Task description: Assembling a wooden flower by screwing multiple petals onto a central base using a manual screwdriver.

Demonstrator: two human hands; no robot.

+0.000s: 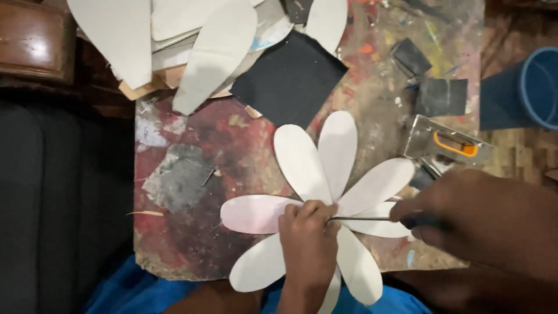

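Paint stains cover the worn tabletop (192, 174) — grey sofa (58, 203) left, blue bucket (540, 87) right. The left hand (308, 244) pinches the white petal flower (325, 192) at its centre near the table's front edge; the right hand (482, 221) grips a thin tool (363, 218) touching it.

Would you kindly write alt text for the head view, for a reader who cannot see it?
The left hand presses the centre of a white petal-shaped flower cutout on a paint-stained board, while the right hand holds a thin metal tool to it. A staple gun lies nearby.
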